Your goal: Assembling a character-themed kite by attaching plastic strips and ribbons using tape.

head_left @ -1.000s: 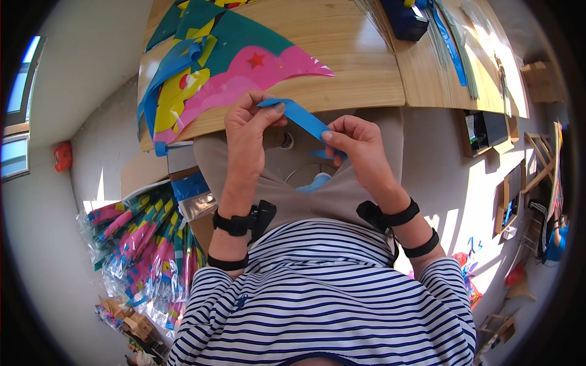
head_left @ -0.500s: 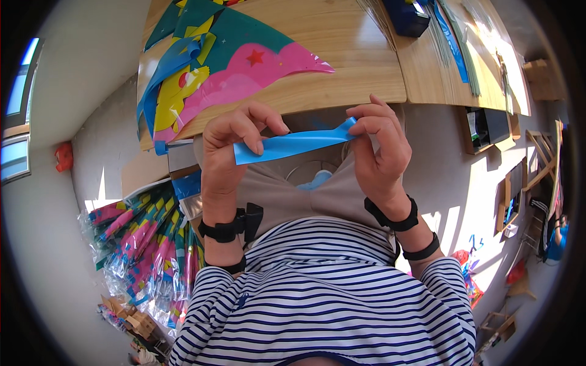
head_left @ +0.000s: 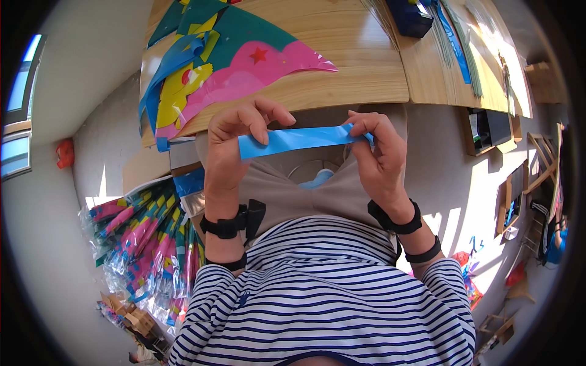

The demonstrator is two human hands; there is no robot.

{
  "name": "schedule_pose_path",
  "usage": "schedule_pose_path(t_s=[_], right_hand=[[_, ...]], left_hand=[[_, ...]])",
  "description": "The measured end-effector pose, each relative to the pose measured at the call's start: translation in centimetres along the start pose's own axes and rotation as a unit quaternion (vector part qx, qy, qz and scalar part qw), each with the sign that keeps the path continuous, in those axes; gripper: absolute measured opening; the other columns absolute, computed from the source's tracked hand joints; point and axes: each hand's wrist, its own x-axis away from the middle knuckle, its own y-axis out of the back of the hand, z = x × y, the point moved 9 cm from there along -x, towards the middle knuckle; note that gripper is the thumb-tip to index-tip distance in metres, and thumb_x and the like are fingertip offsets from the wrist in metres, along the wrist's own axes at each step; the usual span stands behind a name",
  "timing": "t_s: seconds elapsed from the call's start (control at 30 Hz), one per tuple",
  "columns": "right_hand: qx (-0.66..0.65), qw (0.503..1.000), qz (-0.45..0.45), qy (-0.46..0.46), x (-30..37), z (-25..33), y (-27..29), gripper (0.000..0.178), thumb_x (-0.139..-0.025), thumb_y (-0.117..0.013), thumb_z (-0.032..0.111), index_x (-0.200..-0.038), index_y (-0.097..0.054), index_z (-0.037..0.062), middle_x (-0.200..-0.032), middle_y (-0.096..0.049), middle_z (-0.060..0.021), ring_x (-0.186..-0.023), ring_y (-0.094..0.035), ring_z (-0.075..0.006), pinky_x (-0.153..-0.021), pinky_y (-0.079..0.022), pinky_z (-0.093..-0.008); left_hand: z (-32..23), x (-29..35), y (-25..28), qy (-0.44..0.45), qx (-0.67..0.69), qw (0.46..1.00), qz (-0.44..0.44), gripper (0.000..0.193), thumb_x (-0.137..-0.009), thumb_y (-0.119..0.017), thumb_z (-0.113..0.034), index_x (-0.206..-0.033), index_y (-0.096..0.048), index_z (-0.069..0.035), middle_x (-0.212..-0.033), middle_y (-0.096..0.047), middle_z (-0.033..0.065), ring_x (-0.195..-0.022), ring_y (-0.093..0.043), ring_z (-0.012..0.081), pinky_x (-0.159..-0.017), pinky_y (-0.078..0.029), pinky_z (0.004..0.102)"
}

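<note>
Between my two hands a light blue ribbon strip is stretched, just off the table's near edge and above my lap. My left hand pinches its wide left end between thumb and fingers. At the other end, my right hand grips the strip, with a short bit of it folded over at the fingertips. On the table ahead lies a printed plastic kite sail in green, pink and yellow. A loose blue strip curls along the sail's left side.
The wooden table spans the far side. At its right are a dark blue box and thin rods. Several folded, plastic-wrapped colourful sails hang at my left. An open wooden box stands beyond the table's right part.
My right hand's fingers have curled inward, folding the strip's right end over. The strip's left end has risen slightly. Both hands keep their hold.
</note>
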Motion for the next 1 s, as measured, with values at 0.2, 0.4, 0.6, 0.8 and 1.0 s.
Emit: schedule_pose_path(t_s=[0.2, 0.4, 0.6, 0.8, 1.0], right_hand=[[-0.159, 0.951, 0.003, -0.264, 0.4, -6.3, -1.9, 0.005, -0.094, -0.061, 0.005, -0.097, -0.061, 0.0008, -0.074, -0.065, -0.0037, -0.060, -0.056, -0.0066, -0.053, -0.043, -0.0211], [-0.213, 0.884, -0.012, -0.417, 0.5, -13.3, -3.4, 0.009, -0.091, -0.062, 0.008, -0.093, -0.064, -0.0011, -0.068, -0.066, -0.0087, -0.049, -0.053, -0.0100, -0.046, -0.039, -0.0233], [-0.203, 0.875, -0.045, -0.437, 0.9, -16.1, -2.9, 0.007, -0.090, -0.062, 0.004, -0.091, -0.064, -0.0032, -0.067, -0.065, -0.0097, -0.049, -0.055, -0.0127, -0.046, -0.042, -0.0249], [-0.202, 0.869, -0.058, -0.449, 1.5, -16.6, -1.7, 0.006, -0.090, -0.063, 0.004, -0.090, -0.063, -0.0014, -0.067, -0.064, -0.0086, -0.050, -0.056, -0.0136, -0.047, -0.041, -0.0245], [-0.206, 0.869, -0.055, -0.446, 1.6, -17.2, -1.1, 0.006, -0.090, -0.062, 0.003, -0.089, -0.063, -0.0022, -0.066, -0.064, -0.0097, -0.049, -0.056, -0.0141, -0.045, -0.042, -0.0248]], left_hand=[[4.8, -2.1, 4.9, 0.105, -0.022, 0.972, -0.207, 0.012, -0.085, -0.063, 0.005, -0.095, -0.066, -0.002, -0.095, -0.069, 0.0103, -0.091, -0.068, 0.0171, -0.084, -0.056, 0.0276], [8.9, -1.4, 8.2, 0.102, -0.238, 0.912, -0.319, 0.026, -0.083, -0.067, 0.003, -0.109, -0.063, 0.002, -0.102, -0.068, 0.0112, -0.095, -0.067, 0.0201, -0.085, -0.054, 0.0299], [9.2, -1.7, 1.6, -0.017, -0.560, 0.816, -0.143, 0.042, -0.080, -0.067, 0.001, -0.121, -0.060, 0.001, -0.124, -0.063, 0.0174, -0.116, -0.058, 0.0371, -0.100, -0.045, 0.0447], [12.4, -3.1, -1.5, -0.037, -0.671, 0.740, -0.037, 0.048, -0.083, -0.068, -0.004, -0.130, -0.057, 0.001, -0.141, -0.054, 0.0165, -0.132, -0.049, 0.0348, -0.111, -0.035, 0.0527], [13.6, -3.7, -1.9, -0.029, -0.687, 0.726, -0.022, 0.050, -0.085, -0.068, -0.006, -0.133, -0.055, 0.001, -0.146, -0.049, 0.0165, -0.138, -0.044, 0.0336, -0.114, -0.031, 0.0567]])
